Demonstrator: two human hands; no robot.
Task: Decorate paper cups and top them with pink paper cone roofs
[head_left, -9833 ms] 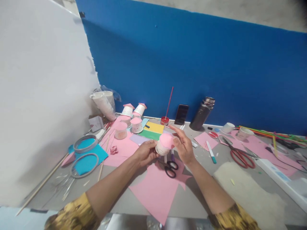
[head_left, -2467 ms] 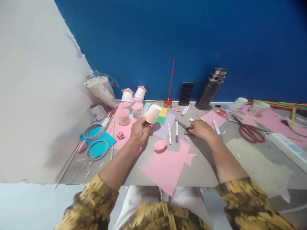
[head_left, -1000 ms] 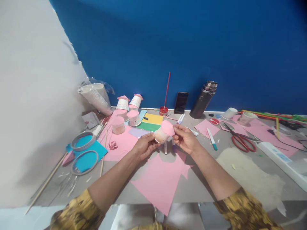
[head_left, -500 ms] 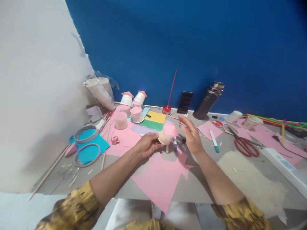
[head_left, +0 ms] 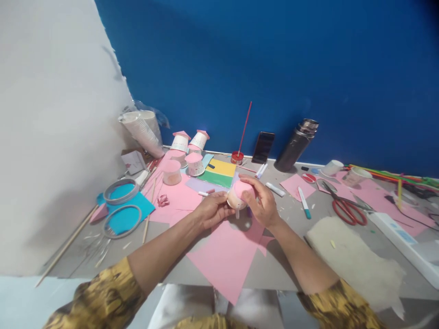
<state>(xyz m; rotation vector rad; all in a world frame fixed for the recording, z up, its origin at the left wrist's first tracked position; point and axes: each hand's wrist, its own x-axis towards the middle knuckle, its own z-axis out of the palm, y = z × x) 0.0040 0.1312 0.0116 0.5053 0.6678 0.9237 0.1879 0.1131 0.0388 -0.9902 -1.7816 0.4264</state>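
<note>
In front of you rises a broad blue panel (head_left: pixel 219 59); a white panel (head_left: pixel 51 114) closes off your left; below both runs the grey desk (head_left: pixel 270 274), crowded with craft supplies. Nearest you on it lies a large pink sheet (head_left: pixel 226 260), its upper edge under your hands; toward the back left stands a cluster of pink-topped cups (head_left: pixel 195 167), grouped on that side probably to leave room before you; behind it leans a sleeve of nested cups (head_left: pixel 146 135); at the back right a dark flask (head_left: pixel 295 148) tilts against the blue panel.

Your left hand (head_left: pixel 216 210) is half curled, its thumb and fingers pinching the side of a paper cup (head_left: pixel 236 202); your right hand (head_left: pixel 262 201) bends round the pink paper top (head_left: pixel 243 188), thumb near and fingers beyond. The cup is tilted above the sheet's upper edge, wide rim down, between both hands; one hand seems to steady it while the other presses the top in place; a capped marker (head_left: pixel 275 189) lies just beyond your right hand.
</note>
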